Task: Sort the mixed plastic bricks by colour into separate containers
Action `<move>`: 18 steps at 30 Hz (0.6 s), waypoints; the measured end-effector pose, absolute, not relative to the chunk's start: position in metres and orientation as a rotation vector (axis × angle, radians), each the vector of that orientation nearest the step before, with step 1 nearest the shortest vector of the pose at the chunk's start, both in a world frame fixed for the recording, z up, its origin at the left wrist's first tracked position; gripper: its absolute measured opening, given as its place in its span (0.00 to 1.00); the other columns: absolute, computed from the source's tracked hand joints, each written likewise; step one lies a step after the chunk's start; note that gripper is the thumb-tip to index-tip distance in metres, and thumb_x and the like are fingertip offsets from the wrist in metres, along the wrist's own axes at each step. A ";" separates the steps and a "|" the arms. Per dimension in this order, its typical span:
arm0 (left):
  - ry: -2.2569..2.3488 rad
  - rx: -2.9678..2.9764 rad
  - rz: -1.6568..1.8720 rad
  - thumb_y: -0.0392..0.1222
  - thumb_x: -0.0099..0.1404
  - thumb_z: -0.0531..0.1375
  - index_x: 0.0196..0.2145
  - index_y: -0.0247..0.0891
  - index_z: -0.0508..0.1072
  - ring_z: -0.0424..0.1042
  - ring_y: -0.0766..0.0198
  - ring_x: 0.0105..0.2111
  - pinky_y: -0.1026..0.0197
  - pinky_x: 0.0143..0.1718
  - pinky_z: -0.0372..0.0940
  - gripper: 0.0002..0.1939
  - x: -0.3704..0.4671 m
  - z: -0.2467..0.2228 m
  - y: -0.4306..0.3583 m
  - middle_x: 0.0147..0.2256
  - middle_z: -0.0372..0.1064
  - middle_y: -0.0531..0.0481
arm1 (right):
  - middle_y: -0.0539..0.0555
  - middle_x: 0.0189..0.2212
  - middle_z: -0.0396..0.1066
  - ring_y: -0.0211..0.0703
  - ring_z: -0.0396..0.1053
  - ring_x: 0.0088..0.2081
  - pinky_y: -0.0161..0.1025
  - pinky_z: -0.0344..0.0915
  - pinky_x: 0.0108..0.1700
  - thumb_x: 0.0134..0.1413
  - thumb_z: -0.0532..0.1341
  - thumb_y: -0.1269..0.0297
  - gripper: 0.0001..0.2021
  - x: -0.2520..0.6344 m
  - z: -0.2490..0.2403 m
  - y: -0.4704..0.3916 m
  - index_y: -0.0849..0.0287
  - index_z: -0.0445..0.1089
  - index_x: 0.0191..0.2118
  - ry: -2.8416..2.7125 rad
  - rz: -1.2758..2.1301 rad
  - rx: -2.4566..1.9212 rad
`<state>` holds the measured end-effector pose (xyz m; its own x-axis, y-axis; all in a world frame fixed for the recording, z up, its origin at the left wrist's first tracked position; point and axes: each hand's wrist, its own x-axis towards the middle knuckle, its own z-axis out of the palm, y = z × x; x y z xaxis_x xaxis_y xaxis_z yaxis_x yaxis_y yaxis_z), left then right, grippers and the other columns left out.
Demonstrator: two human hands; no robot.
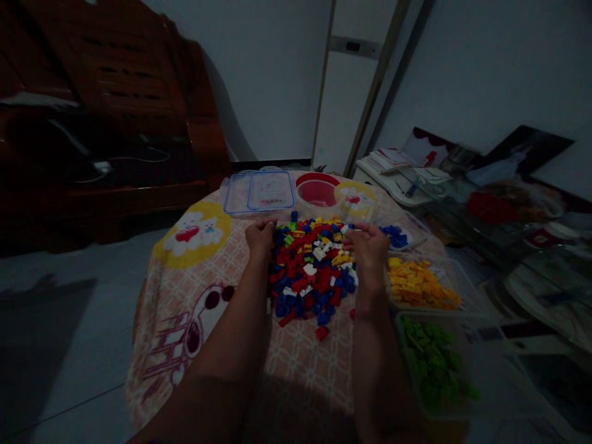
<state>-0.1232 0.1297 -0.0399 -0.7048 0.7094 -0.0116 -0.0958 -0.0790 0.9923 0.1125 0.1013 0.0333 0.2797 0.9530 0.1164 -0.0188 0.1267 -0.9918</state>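
A mixed pile of small toy bricks (pixel 309 271) in red, blue, white, yellow and green lies on the patterned tablecloth (pixel 300 370). At the pile's left edge is my left hand (pixel 260 236), its fingers bent together; what they hold, if anything, is too small to make out. My right hand (pixel 367 242) is over the right edge with its fingers apart, beside white and yellow bricks. Right of the pile stand clear boxes of yellow bricks (pixel 419 283), green bricks (pixel 437 361) and a few blue bricks (pixel 394 236).
Behind the pile are a red round bowl (pixel 317 192) and blue-rimmed clear lids (pixel 271 190). A wooden bench (pixel 134 92) stands at the back left. At the right, a glass-topped table (pixel 481 216) carries papers and bags.
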 end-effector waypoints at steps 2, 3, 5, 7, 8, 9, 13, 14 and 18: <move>1.644 0.656 1.858 0.33 0.51 0.61 0.27 0.35 0.80 0.71 0.65 0.28 0.65 0.32 0.63 0.07 -0.121 -0.040 0.130 0.26 0.75 0.50 | 0.46 0.21 0.71 0.41 0.72 0.22 0.36 0.71 0.23 0.39 0.65 0.62 0.16 0.134 0.025 0.111 0.59 0.66 0.37 -0.866 0.780 -1.245; 1.634 0.641 1.861 0.32 0.50 0.61 0.27 0.35 0.80 0.71 0.65 0.28 0.66 0.32 0.63 0.07 -0.121 -0.040 0.130 0.26 0.75 0.50 | 0.47 0.22 0.71 0.41 0.73 0.23 0.37 0.73 0.25 0.40 0.64 0.63 0.16 0.144 0.020 0.115 0.60 0.66 0.38 -0.812 0.711 -1.252; 1.583 0.604 1.855 0.32 0.49 0.61 0.26 0.34 0.79 0.70 0.66 0.27 0.66 0.31 0.63 0.06 -0.123 -0.037 0.130 0.26 0.75 0.50 | 0.48 0.24 0.71 0.42 0.75 0.26 0.40 0.76 0.30 0.41 0.62 0.64 0.16 0.160 0.012 0.119 0.61 0.67 0.40 -0.709 0.585 -1.264; 1.515 0.575 1.843 0.32 0.48 0.61 0.25 0.34 0.78 0.69 0.67 0.26 0.66 0.30 0.63 0.06 -0.127 -0.034 0.129 0.24 0.74 0.50 | 0.52 0.29 0.73 0.44 0.76 0.30 0.42 0.77 0.35 0.42 0.61 0.66 0.19 0.171 0.006 0.122 0.64 0.67 0.44 -0.643 0.494 -1.276; 1.488 0.564 1.842 0.32 0.48 0.61 0.25 0.34 0.78 0.68 0.67 0.25 0.66 0.28 0.62 0.05 -0.130 -0.033 0.128 0.24 0.73 0.50 | 0.54 0.31 0.74 0.45 0.77 0.33 0.43 0.78 0.37 0.42 0.61 0.66 0.21 0.175 0.004 0.122 0.65 0.68 0.46 -0.629 0.462 -1.283; 1.471 0.550 1.850 0.32 0.47 0.61 0.24 0.34 0.77 0.68 0.67 0.24 0.67 0.27 0.62 0.05 -0.134 -0.032 0.127 0.23 0.72 0.51 | 0.56 0.34 0.75 0.45 0.77 0.35 0.44 0.78 0.38 0.43 0.60 0.67 0.23 0.177 0.003 0.123 0.66 0.68 0.48 -0.627 0.439 -1.291; 1.436 0.481 1.919 0.31 0.47 0.60 0.24 0.34 0.75 0.66 0.69 0.23 0.68 0.26 0.62 0.04 -0.146 -0.031 0.124 0.21 0.69 0.53 | 0.61 0.40 0.77 0.47 0.78 0.40 0.45 0.77 0.44 0.45 0.60 0.66 0.25 0.172 0.004 0.123 0.68 0.70 0.52 -0.721 0.407 -1.331; 1.423 0.466 1.925 0.31 0.47 0.60 0.24 0.34 0.75 0.66 0.69 0.23 0.68 0.27 0.63 0.05 -0.147 -0.031 0.124 0.22 0.69 0.53 | 0.61 0.40 0.77 0.47 0.78 0.41 0.45 0.77 0.45 0.45 0.60 0.66 0.25 0.167 0.005 0.122 0.68 0.71 0.51 -0.768 0.412 -1.336; 1.365 0.417 1.917 0.29 0.47 0.60 0.24 0.33 0.74 0.66 0.71 0.23 0.68 0.28 0.64 0.05 -0.147 -0.030 0.122 0.23 0.70 0.52 | 0.58 0.33 0.78 0.46 0.77 0.33 0.42 0.76 0.38 0.49 0.60 0.61 0.19 0.138 0.010 0.116 0.66 0.75 0.45 -1.033 0.591 -1.343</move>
<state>-0.1466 0.1216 -0.0303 -0.6780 0.7201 -0.1474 -0.3749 -0.1663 0.9120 0.1384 0.1156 0.0101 0.4625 0.8475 0.2603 0.2058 0.1829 -0.9613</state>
